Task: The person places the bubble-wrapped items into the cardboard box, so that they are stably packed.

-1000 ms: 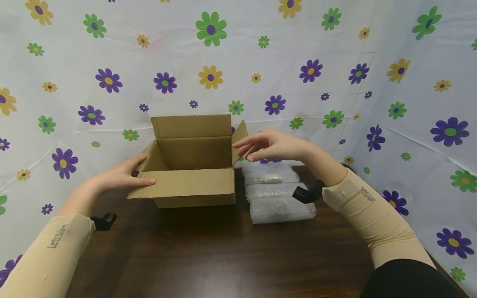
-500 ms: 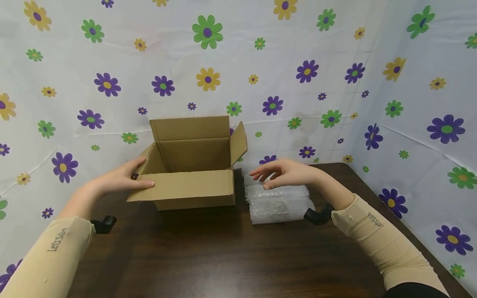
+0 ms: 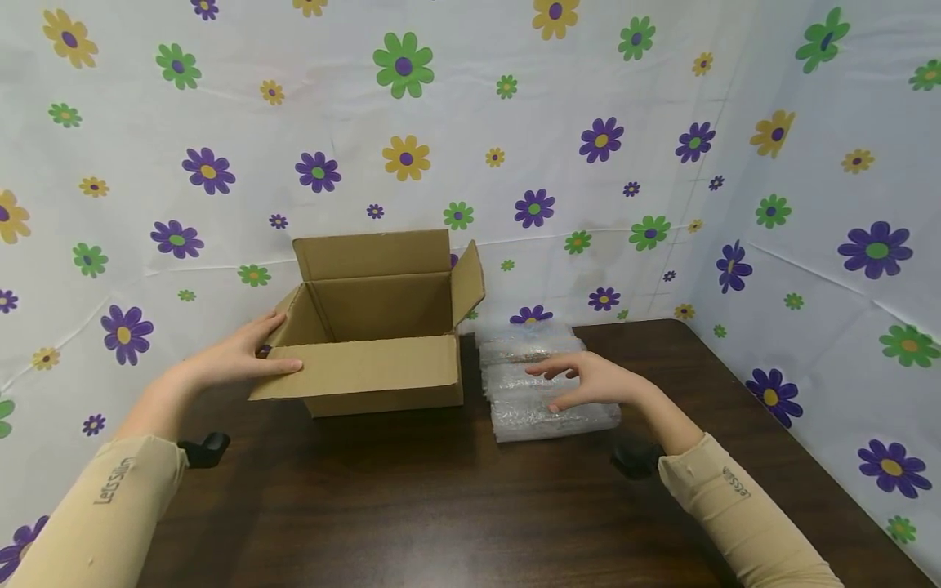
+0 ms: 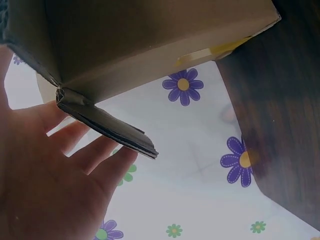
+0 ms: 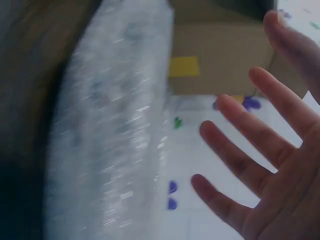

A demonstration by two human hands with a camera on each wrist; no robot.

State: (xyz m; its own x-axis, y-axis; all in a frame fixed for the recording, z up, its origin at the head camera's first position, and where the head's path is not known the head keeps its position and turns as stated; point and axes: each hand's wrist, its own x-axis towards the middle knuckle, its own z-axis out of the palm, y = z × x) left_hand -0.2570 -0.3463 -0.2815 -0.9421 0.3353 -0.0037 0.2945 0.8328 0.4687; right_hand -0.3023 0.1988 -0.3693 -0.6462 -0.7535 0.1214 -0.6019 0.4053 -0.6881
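Note:
An open cardboard box (image 3: 385, 404) stands left of centre on the table in the head view, its flaps spread outward. My left hand (image 3: 234, 353) holds its left front corner, thumb over the front flap (image 3: 375, 365) and fingers against the outside of the left flap (image 4: 107, 122). To the right of the box lie several bubble-wrapped bundles (image 3: 555, 420), side by side; their contents are hard to make out. My right hand (image 3: 599, 381) hovers over the bundles with fingers spread and nothing in them. In the right wrist view, blurred bubble wrap (image 5: 115, 130) lies beside that hand.
The dark wooden table (image 3: 412, 498) has a rounded far right corner. A white flowered cloth (image 3: 331, 106) hangs close behind the box and along the right side. Yellow tape (image 5: 184, 66) shows on the box's side.
My right hand has moved from the box's right flap down and to the right, over the bubble-wrapped bundles. The left hand stays on the box corner.

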